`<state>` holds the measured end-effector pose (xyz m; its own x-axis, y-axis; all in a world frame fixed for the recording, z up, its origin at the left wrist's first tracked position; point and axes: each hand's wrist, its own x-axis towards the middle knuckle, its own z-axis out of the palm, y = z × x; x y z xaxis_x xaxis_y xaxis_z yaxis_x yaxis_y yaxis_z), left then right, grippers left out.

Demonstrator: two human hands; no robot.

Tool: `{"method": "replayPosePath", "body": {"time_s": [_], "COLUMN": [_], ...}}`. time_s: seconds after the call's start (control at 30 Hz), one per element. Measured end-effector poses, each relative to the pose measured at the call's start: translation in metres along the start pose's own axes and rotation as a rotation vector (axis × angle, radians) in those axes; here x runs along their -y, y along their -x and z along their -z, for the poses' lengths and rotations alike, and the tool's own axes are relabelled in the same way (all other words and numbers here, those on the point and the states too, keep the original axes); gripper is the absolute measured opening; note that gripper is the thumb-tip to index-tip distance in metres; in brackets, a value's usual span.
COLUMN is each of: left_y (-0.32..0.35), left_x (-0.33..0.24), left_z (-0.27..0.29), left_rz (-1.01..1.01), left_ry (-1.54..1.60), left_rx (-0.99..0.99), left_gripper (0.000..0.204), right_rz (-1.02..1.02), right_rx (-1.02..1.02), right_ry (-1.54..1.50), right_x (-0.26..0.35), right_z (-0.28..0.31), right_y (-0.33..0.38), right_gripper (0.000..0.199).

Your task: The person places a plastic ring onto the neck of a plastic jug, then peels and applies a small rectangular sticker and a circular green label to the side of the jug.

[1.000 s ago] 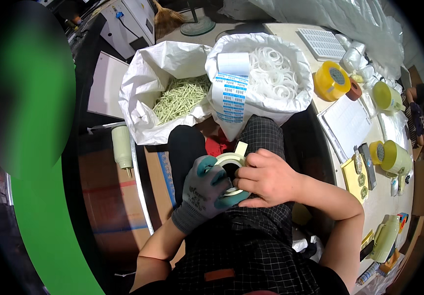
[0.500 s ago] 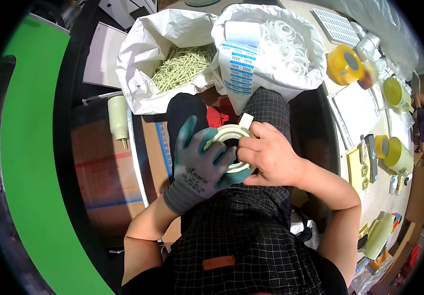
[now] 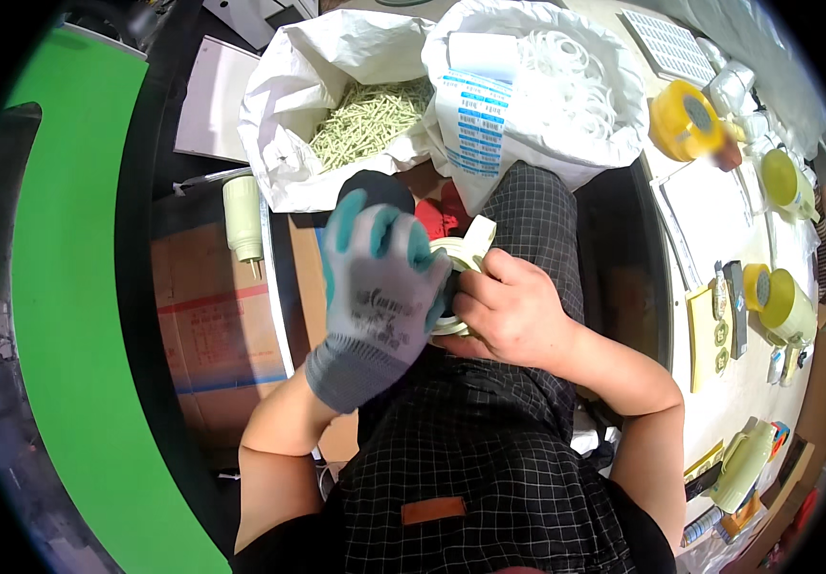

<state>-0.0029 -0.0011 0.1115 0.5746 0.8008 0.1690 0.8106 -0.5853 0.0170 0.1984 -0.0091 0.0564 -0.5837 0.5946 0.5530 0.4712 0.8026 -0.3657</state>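
A pale green round part (image 3: pixel 477 239) with a ring-like rim and a flat projecting tab sits between my hands above my lap. My right hand (image 3: pixel 512 306), bare, is closed on its right side, thumb and fingers near the opening. My left hand (image 3: pixel 375 277) wears a grey glove with teal fingertips. It lies over the part's left side, fingers curved and partly apart, with thumb and index against the rim. Much of the part is hidden by my hands, and so is anything small inside the opening.
Ahead stand a white sack of pale green sticks (image 3: pixel 365 124) and a sack of translucent rings (image 3: pixel 571 91). A pale green bottle-shaped piece (image 3: pixel 243 215) lies left, beside cardboard (image 3: pixel 212 335). Along the right table (image 3: pixel 710 239) are tape rolls (image 3: pixel 686 120), papers and a pale green jug (image 3: pixel 746 469).
My left hand has shifted up and left on the part, uncovering less of its opening. The right hand and the part have moved slightly left, and the whole view has shifted a little.
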Motion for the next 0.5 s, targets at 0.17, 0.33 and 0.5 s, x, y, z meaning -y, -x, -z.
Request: {"method": "replayPosePath", "body": {"time_s": [0.17,0.33,0.5], "left_y": [-0.017,-0.015,-0.012], "left_x": [0.007,0.003,0.011], "left_z": [-0.002,-0.001,-0.002], "left_rz": [-0.028,-0.027,-0.055], "left_ry": [0.058,-0.064,0.146], "left_rx": [0.122,0.190,0.154], "left_gripper": [0.012,0.010,0.016], "right_rz": [-0.028,-0.049,-0.042], "right_rx": [0.004,0.023,-0.104], "right_ry": [0.006,0.020,0.011], "right_x": [0.000,0.004,0.007], "right_z": [-0.001,-0.002,-0.008], "right_y": [0.004,0.004,0.012], "right_gripper": [0.040,0.042,0.042]}}
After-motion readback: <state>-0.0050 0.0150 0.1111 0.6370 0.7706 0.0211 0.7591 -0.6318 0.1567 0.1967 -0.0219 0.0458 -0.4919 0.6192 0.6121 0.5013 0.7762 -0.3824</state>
